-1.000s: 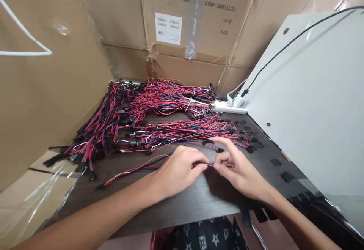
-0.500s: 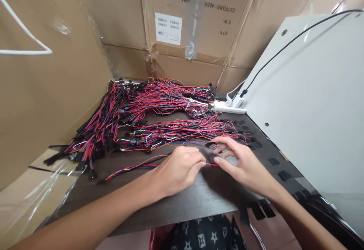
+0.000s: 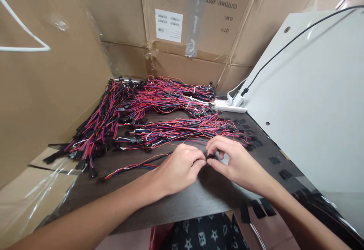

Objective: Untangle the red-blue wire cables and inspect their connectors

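Note:
My left hand (image 3: 183, 168) is closed in a pinch on a wire harness (image 3: 127, 169), whose red, blue and yellow wires trail out to the left over the dark table (image 3: 196, 200). Fingertip to fingertip with it, my right hand (image 3: 234, 162) pinches a small piece of black tape (image 3: 211, 156) at the harness. The fingers hide most of the tape, so how far it wraps the wires cannot be seen. Just beyond both hands lies a bundle of finished-looking wire harnesses (image 3: 182, 128), red, blue and black.
More harness bundles (image 3: 165, 94) lie at the back, and another pile (image 3: 99, 125) at the left. A white power strip (image 3: 230, 106) sits by the white panel (image 3: 309, 102). Black tape strips (image 3: 258, 209) hang from the front edge. Cardboard (image 3: 125, 14) encloses the back and left.
My right hand has moved slightly left and closed its fingers against the left fingertips. The black tape, blurred and loose before, is now pinched small. My left hand has hardly moved.

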Demonstrator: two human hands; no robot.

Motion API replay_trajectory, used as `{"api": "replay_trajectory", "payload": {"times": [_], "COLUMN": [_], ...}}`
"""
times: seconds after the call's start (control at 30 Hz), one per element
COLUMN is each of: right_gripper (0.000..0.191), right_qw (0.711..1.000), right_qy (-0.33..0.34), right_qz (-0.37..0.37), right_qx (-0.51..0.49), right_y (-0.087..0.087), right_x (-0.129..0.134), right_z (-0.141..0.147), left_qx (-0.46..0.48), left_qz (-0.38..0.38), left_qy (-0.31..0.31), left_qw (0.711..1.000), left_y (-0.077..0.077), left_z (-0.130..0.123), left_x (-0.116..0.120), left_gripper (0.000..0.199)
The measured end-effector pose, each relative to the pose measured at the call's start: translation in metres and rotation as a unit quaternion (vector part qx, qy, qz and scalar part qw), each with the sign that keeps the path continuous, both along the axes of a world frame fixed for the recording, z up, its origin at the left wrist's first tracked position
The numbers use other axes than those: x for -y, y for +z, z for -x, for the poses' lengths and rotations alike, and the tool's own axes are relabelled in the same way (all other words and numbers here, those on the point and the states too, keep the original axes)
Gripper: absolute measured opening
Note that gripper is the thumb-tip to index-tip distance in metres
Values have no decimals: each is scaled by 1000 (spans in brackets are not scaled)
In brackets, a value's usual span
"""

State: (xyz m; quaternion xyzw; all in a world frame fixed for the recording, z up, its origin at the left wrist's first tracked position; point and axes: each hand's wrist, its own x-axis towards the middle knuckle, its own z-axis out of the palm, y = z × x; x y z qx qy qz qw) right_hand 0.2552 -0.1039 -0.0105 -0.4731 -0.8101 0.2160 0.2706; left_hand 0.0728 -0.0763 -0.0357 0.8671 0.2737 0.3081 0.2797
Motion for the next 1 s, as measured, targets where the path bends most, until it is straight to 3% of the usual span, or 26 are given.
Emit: {"api": "replay_trajectory", "payload": {"times": [0.17, 0.47, 0.57, 0.67, 0.73, 0.87, 1.0], "right_gripper": [10, 5, 8, 31, 36, 16, 13], "right_qw": [999, 986, 988, 986, 981, 985, 993], "right_qy": [-20, -78, -77, -59, -52, -29, -3], "right_qz": [27, 139, 125, 118, 121, 64, 18], "right_qx": [-11, -48, -43, -104, -145, -159, -118], "right_y": [-4, -7, -8, -10, -13, -17, -16], "right_x": [-1, 4, 5, 5, 6, 9, 10], "right_z": [3, 5, 5, 5, 3, 0, -2], "left_qx": [-21, 35, 43, 49, 60, 83, 77], "left_qz": [116, 351, 373, 380, 383, 394, 410], "left_qy": [37, 32, 43, 46, 48, 55, 55], "left_qw": [992, 935, 926, 923, 920, 914, 907], "left_y": [4, 4, 3, 3, 5, 9, 11], "left_z": [-3, -5, -7, -7, -6, -5, -4], "left_x": [-1, -3, -4, -5, -6, -8, -8], "left_gripper": [18, 16, 16, 15, 15, 14, 14]}}
